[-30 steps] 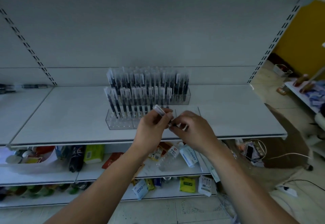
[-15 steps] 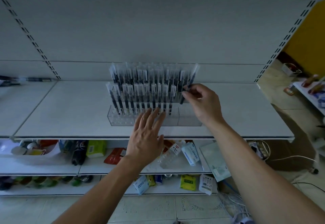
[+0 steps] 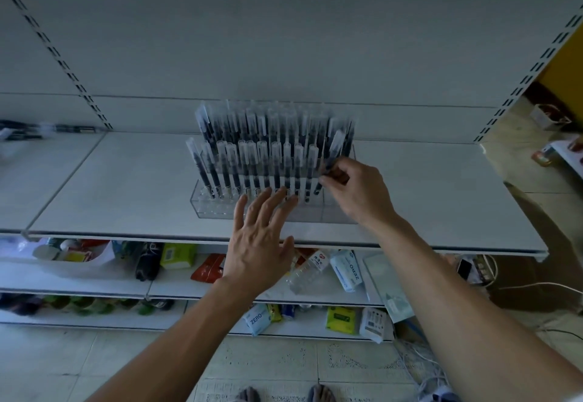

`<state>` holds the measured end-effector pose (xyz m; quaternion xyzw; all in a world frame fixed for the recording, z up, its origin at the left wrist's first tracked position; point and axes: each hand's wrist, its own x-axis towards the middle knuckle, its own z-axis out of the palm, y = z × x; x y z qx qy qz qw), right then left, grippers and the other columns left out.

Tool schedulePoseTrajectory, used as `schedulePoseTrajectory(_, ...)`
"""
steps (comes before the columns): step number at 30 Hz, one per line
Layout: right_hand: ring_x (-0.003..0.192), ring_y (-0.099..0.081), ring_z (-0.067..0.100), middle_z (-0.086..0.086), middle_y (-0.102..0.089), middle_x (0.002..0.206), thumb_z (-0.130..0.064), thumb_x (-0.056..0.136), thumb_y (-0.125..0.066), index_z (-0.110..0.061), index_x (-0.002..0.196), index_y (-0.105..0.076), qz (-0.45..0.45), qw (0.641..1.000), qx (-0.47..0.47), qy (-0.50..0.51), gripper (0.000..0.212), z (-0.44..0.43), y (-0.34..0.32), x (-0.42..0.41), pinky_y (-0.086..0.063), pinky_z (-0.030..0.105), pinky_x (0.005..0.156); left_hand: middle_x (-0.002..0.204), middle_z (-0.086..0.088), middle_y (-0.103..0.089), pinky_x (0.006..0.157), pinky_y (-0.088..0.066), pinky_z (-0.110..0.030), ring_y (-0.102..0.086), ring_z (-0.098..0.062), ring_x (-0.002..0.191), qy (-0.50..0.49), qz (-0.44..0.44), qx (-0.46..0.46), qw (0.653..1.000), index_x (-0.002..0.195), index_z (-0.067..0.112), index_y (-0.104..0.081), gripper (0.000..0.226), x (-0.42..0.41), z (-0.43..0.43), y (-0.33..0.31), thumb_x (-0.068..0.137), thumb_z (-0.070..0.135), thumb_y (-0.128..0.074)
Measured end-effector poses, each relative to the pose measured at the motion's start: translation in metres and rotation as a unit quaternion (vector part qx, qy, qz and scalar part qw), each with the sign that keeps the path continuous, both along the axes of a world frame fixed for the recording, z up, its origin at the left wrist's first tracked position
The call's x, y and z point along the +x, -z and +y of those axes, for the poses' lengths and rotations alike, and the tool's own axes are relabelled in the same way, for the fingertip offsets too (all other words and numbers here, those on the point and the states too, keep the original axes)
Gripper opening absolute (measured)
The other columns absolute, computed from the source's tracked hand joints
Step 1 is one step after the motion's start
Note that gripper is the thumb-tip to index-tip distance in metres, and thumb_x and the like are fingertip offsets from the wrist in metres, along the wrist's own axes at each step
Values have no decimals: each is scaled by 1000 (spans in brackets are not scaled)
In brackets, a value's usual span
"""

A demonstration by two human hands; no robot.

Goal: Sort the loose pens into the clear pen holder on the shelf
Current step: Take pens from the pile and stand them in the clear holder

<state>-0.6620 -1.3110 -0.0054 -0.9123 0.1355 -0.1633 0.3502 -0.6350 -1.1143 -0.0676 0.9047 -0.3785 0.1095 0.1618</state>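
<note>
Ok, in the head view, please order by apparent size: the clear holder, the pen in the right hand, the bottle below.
1. Holder, clearly largest.
2. Bottle: about as long as the pen, but much wider.
3. Pen.
The bottle lies farther from the camera, so bottle versus pen is less sure.
</note>
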Motion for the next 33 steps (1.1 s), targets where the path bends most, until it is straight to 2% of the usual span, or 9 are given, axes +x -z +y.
schedulePoseTrajectory(4,97,-60,22,3,-72,101,-25,88,-69,-12,101,-72,-13,997,-79,-7,19,2,16,3,-42,25,77,152,0,-35,117,-10,-53,-23,-23,144,-12,2,0,1000,146,25,-31,68,-1,-2,0,84,36,-57)
schedulePoseTrajectory(8,97,-63,21,1,-72,103,-25,87,-70,-12,100,-73,-19,998,-61,-21,19,-2,15,10,-49,29,84,151,0,-36,118,-10,-53,-23,-22,144,-25,-3,-7,1000,145,23,-35,66,-2,-5,2,84,37,-55)
schedulePoseTrajectory(11,92,-65,16,1,-71,104,-26,87,-70,-12,97,-73,9,998,-45,-46,17,-9,7,11,-50,24,78,151,0,-37,118,-9,-52,-23,-22,144,-34,-7,-22,999,144,21,-38,63,-4,-8,4,85,36,-54)
schedulePoseTrajectory(14,87,-64,19,2,-69,99,-30,88,-69,-13,90,-73,51,993,-80,-74,17,-16,5,15,-51,29,74,150,-2,-39,118,-9,-52,-25,-22,143,-46,-16,-27,998,143,20,-40,62,-5,-11,6,85,35,-54)
schedulePoseTrajectory(18,86,-63,19,0,-69,97,-35,88,-68,-14,89,-73,46,993,-85,-73,22,-16,9,18,-52,32,75,151,-2,-37,119,-5,-50,-22,-22,145,-53,-9,-11,999,144,20,-38,62,-7,-12,3,85,35,-53)
schedulePoseTrajectory(22,90,-62,22,4,-69,102,-34,91,-63,-10,98,-74,13,993,-101,-63,27,-12,19,7,-49,29,75,154,0,-31,120,0,-47,-17,-21,146,-35,-1,10,999,147,22,-31,66,-8,-8,-3,85,35,-52)
schedulePoseTrajectory(27,83,-63,28,6,-70,90,-36,96,-54,-9,90,-73,34,989,-136,-52,33,-3,21,2,-52,35,71,160,1,-15,119,8,-45,-2,-18,148,-5,22,71,997,152,26,-15,77,-6,2,-16,87,38,-56)
schedulePoseTrajectory(30,98,-61,32,9,-69,105,-39,96,-52,-7,106,-69,79,984,-153,-39,38,5,10,-3,-51,35,80,161,4,6,117,16,-40,15,-15,147,23,46,108,993,152,30,3,78,-4,9,-28,93,44,-47)
schedulePoseTrajectory(33,118,-50,30,8,-60,126,-39,97,-51,-8,121,-62,118,975,-187,4,41,15,-3,-17,-47,35,91,161,6,6,117,15,-36,14,-14,147,52,41,70,995,153,31,-1,74,-8,25,-40,95,42,-46)
